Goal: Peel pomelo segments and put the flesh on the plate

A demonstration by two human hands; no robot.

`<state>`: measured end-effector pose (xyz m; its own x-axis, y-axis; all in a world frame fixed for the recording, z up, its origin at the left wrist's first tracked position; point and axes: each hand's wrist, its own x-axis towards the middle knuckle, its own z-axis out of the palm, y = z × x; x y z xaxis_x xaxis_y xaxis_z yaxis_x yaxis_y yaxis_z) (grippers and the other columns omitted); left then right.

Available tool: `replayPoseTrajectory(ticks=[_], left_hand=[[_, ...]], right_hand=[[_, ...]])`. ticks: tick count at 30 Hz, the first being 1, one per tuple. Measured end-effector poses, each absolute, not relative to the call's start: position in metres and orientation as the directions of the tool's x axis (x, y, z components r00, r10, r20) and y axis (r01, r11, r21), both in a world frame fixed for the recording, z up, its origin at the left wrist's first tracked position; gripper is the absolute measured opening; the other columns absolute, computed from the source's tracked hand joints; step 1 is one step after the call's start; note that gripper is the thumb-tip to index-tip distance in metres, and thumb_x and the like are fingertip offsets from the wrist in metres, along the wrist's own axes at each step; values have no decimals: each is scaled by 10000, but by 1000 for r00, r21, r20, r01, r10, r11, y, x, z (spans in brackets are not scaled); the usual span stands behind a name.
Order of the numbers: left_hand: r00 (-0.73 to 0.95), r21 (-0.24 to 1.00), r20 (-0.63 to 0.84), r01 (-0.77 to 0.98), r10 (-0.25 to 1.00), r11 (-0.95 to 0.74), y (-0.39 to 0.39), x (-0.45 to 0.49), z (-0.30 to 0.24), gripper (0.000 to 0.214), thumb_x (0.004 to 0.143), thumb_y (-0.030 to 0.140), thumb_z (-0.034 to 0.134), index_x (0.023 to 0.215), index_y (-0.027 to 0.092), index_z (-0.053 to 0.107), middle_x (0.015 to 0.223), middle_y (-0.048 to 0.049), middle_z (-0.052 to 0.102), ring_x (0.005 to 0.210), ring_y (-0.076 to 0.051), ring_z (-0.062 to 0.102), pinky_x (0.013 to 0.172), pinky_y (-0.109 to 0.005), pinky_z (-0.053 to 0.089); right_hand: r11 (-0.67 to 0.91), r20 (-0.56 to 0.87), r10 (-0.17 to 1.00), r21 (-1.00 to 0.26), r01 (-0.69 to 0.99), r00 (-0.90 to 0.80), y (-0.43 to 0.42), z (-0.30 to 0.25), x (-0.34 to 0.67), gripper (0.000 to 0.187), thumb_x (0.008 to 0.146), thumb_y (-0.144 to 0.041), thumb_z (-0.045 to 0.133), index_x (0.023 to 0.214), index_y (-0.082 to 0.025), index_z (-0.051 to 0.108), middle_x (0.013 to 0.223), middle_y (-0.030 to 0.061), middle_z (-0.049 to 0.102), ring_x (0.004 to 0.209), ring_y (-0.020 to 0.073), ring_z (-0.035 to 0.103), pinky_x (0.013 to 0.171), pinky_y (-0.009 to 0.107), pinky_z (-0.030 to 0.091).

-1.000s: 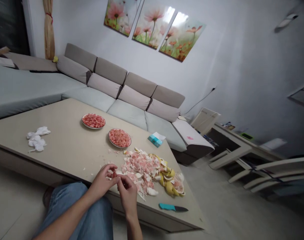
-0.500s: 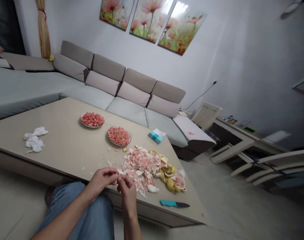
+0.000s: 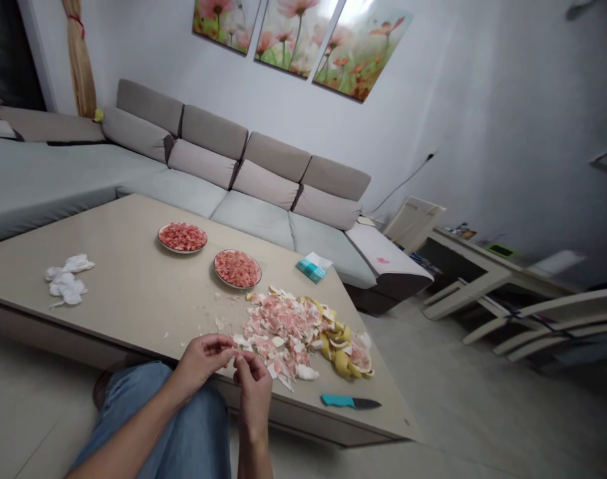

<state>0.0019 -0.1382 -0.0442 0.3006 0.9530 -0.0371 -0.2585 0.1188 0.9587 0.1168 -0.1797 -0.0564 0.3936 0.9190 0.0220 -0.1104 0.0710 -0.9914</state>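
Note:
My left hand [image 3: 206, 359] and my right hand [image 3: 253, 376] meet fingertip to fingertip over the table's near edge. Both are closed in a pinch on a small pale-pink pomelo piece [image 3: 236, 353], mostly covered by the fingers. Right beside them spreads a heap of pink-and-white pomelo membranes [image 3: 283, 322], with yellow pomelo peel [image 3: 340, 359] at its right end. Beyond the hands, one plate of pink pomelo pulp [image 3: 237, 269] stands near the heap. Another plate of redder pulp [image 3: 182, 237] is farther back to the left.
A knife [image 3: 350, 402] with a turquoise handle lies at the table's near right. Crumpled white tissues [image 3: 68, 279] rest on the left, and a blue tissue pack [image 3: 313, 267] lies by the far edge. A grey sofa [image 3: 253, 206] runs behind the low table [image 3: 133, 266].
The camera view has shifted slightly. Both hands stay pinched together in nearly the same place, with small finger movements; the plates, heap and knife rest as before.

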Motion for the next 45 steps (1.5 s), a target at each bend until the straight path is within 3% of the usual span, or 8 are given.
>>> replayPoseTrajectory(ticks=[6, 13, 20, 25, 30, 33, 39, 45], left_hand=[[280, 937, -49, -319, 959, 141, -141, -1, -45, 247, 683, 312, 741, 851, 138, 688, 708, -26, 654, 632, -123, 560, 610, -221, 445], [283, 943, -13, -315, 959, 106, -134, -5, -46, 241, 656, 283, 768, 828, 147, 669, 762, -39, 668, 723, -152, 604, 668, -235, 478], [291, 974, 29, -224, 956, 39, -135, -3, -50, 236, 685, 286, 726, 868, 140, 697, 853, -66, 695, 829, -190, 635, 795, -297, 501], [278, 986, 100, -154, 955, -59, -135, -4, -51, 201, 703, 254, 698, 870, 142, 707, 893, -68, 665, 848, -191, 633, 785, -295, 515], [294, 992, 43, -126, 955, -6, -135, -3, -52, 215, 710, 258, 689, 891, 142, 699, 897, -76, 687, 857, -198, 639, 801, -303, 511], [307, 992, 28, -127, 951, 12, -134, -2, -53, 193, 714, 242, 678, 878, 142, 691, 861, -63, 690, 819, -183, 636, 780, -285, 507], [274, 994, 31, -109, 961, 0, -134, 2, -55, 118, 694, 177, 653, 801, 136, 680, 767, -29, 654, 738, -149, 601, 717, -240, 482], [246, 984, -13, -169, 969, 56, -136, 5, -50, 133, 644, 165, 687, 772, 134, 676, 734, -20, 645, 709, -142, 588, 698, -233, 467]], right_hand=[[55, 19, 948, -993, -105, 318, -183, -47, 117, 245, 741, -417, 654, 725, -173, 643, 618, -11, 576, 506, 104, 435, 487, 218, 362], [125, 176, 957, -968, 219, 229, -186, -30, 125, 201, 806, -342, 630, 935, -195, 672, 852, 43, 670, 697, 156, 578, 622, 246, 455], [225, 316, 936, -877, 425, 155, -182, -26, 130, 148, 858, -271, 560, 834, -192, 683, 798, 34, 674, 718, 157, 609, 640, 238, 463], [264, 375, 920, -811, 523, 117, -182, -29, 133, 103, 845, -221, 564, 831, -196, 663, 794, 26, 654, 690, 143, 590, 616, 224, 447], [245, 390, 915, -744, 622, 106, -178, -33, 132, 105, 845, -191, 535, 798, -192, 629, 751, 17, 611, 668, 142, 546, 627, 236, 413], [231, 362, 926, -769, 596, 108, -177, -33, 131, 105, 830, -192, 535, 763, -187, 615, 723, 9, 597, 652, 140, 526, 615, 235, 395], [74, 154, 964, -938, 338, 217, -174, -35, 128, 163, 796, -272, 550, 700, -159, 617, 630, -4, 570, 594, 135, 488, 558, 228, 380], [-6, 65, 951, -974, 225, 303, -172, -41, 124, 198, 755, -318, 572, 680, -143, 626, 591, -7, 557, 550, 124, 456, 531, 229, 369]])
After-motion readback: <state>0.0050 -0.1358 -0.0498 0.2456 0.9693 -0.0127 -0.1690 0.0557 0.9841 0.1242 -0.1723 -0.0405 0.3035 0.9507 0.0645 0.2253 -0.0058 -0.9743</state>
